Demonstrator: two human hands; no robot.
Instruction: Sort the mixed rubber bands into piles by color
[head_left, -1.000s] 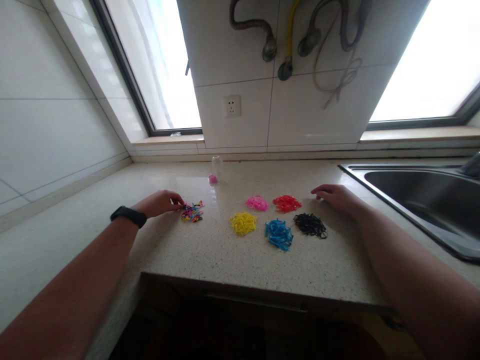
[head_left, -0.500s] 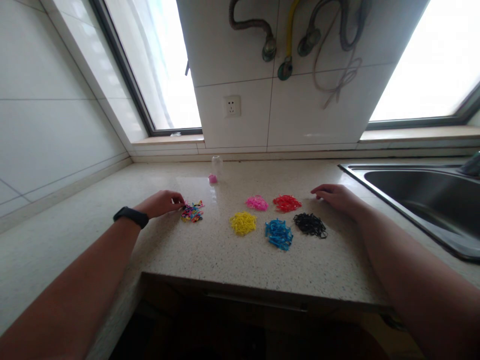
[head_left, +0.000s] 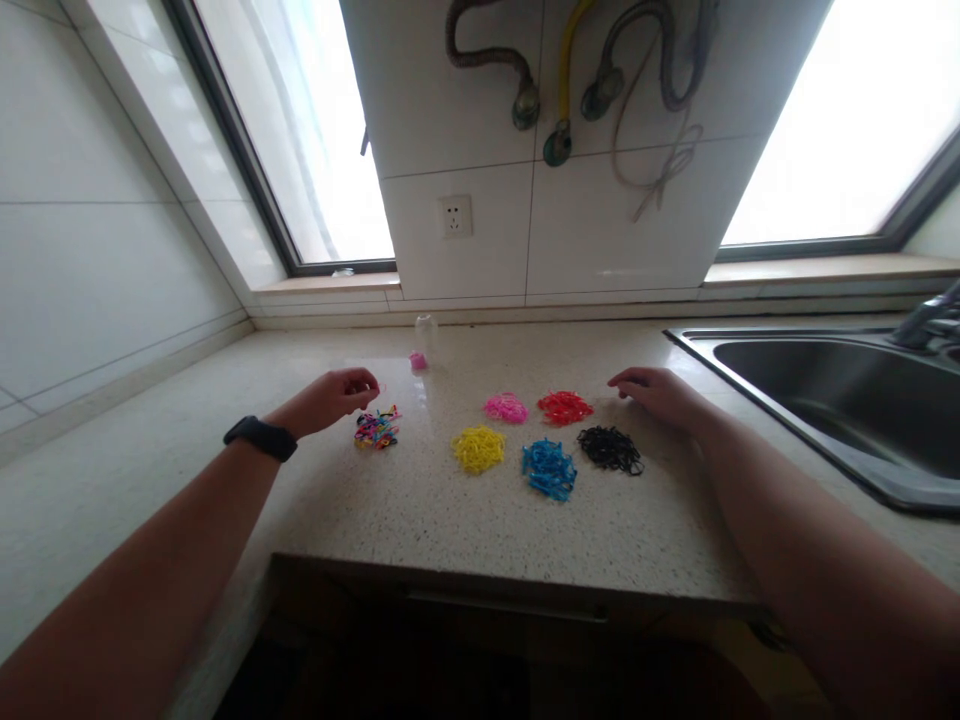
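My left hand (head_left: 346,390), with a dark band on its wrist, is raised a little above a small mixed-colour pile of rubber bands (head_left: 377,428). Its thumb and forefinger pinch a thin pink rubber band (head_left: 382,387). My right hand (head_left: 652,392) rests on the counter with fingers loosely stretched out, holding nothing that I can see. Just left of its fingertips lies a red pile of rubber bands (head_left: 565,407), beside a pink pile (head_left: 506,407). Nearer me are a yellow pile (head_left: 478,450), a blue pile (head_left: 550,470) and a black pile (head_left: 610,450).
A clear little bottle (head_left: 426,330) stands toward the back of the speckled counter (head_left: 420,510), a pink cap (head_left: 418,361) in front of it. To the right is a steel sink (head_left: 690,345). A socket (head_left: 455,216) and hoses are on the tiled wall.
My left hand has lifted off the mixed pile, up and slightly right, with a pink rubber band now showing at its fingertips. The right hand stays by the red pile; the whole view has shifted slightly.
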